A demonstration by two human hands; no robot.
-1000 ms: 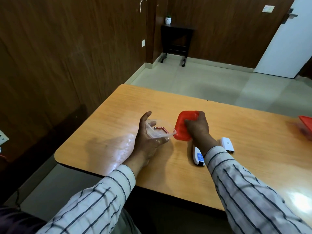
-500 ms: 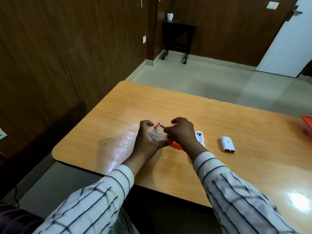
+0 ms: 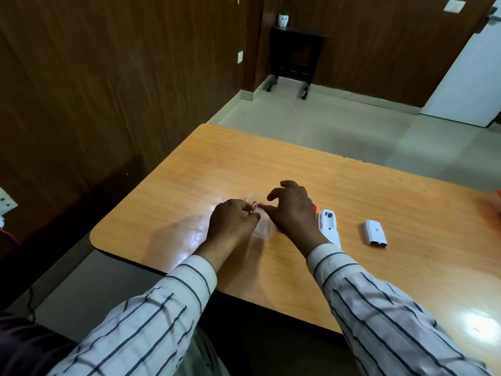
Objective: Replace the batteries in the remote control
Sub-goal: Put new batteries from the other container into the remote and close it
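A small clear plastic container [image 3: 264, 231] rests on the wooden table [image 3: 271, 164] between my hands. My left hand [image 3: 233, 221] curls around its left side and holds it. Copper-coloured batteries [image 3: 256, 204] show at the container's top, between my fingertips. My right hand [image 3: 294, 210] pinches the end of one battery with thumb and forefinger, the other fingers spread. The white remote control [image 3: 328, 225] lies just right of my right wrist. Its white battery cover [image 3: 375, 232] lies apart, further right. My right hand hides all but a sliver of the red lid [image 3: 314, 207].
A red object [image 3: 497, 198] pokes in at the table's right edge. The table's near edge and rounded left corner are close to my left arm. A dark wooden wall runs along the left. A small black stand [image 3: 295, 54] is on the floor far behind.
My right hand has put the red lid down beside the remote and reached into the container for a battery. The container has come down onto the table, still in my left hand.
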